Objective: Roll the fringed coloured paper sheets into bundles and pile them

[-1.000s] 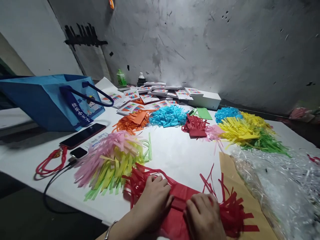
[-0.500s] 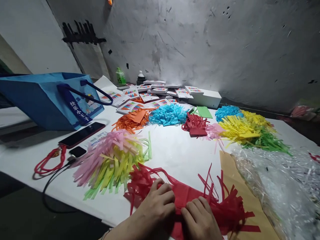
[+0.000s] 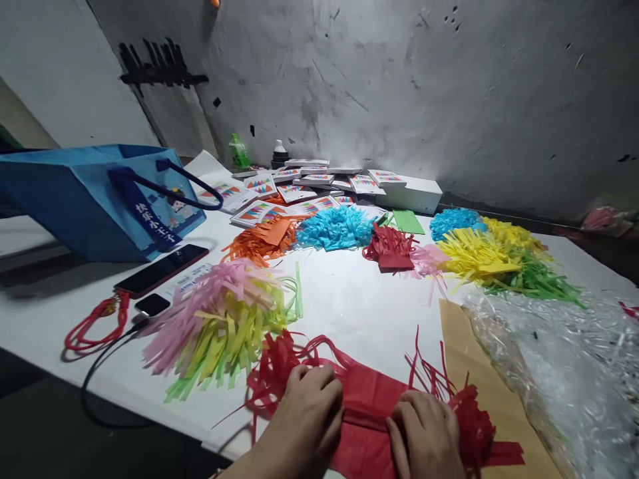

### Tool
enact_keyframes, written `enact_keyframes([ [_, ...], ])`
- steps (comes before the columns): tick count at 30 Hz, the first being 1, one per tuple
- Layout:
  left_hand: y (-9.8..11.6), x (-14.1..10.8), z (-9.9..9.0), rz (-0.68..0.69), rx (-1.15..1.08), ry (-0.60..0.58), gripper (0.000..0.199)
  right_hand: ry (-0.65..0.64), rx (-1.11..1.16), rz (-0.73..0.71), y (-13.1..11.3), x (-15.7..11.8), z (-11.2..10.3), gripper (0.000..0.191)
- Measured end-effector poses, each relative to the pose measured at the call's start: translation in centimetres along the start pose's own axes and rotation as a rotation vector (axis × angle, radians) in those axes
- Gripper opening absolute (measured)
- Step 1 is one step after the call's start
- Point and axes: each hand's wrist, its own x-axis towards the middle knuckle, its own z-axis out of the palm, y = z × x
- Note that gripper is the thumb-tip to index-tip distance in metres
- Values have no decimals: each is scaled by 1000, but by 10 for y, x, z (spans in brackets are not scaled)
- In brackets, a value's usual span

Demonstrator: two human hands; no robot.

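Near the close edge of the bench [image 3: 339,299], the left hand [image 3: 312,412] and right hand [image 3: 426,432] both pinch the one red paper [image 3: 369,382]. I'd say its fold [image 3: 367,423] wants even pressure from both sides, loose strips [image 3: 474,426] spread outward so none gets trapped. Toward the far edge I count two blue bunches [image 3: 342,227], one orange bunch [image 3: 259,241]; leftward, one phone [image 3: 162,271], one watch [image 3: 152,305].
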Motion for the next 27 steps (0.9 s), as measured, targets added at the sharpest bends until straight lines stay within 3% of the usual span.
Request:
enact_keyframes([
  [2,0,3,1,-2,18,-2,12,15,45,-83,-3,4,1,18],
  [5,-2,4,2,106,32,70,15,-32,94,-204,-7,10,1,28],
  [8,-6,5,3,260,23,150,11,-72,98,-197,-10,14,1,35],
  [12,-12,8,3,451,57,214,16,-60,147,-148,-20,16,4,28],
  [16,-14,11,7,527,88,218,26,-86,91,-229,-26,15,9,40],
  [21,-18,10,15,499,17,167,23,-100,-13,-246,-8,1,1,37],
  [24,-12,5,14,364,-65,190,22,-87,-48,-198,1,-7,-4,33],
  [27,2,3,5,197,-89,104,19,-135,-32,-70,-2,-7,-2,26],
])
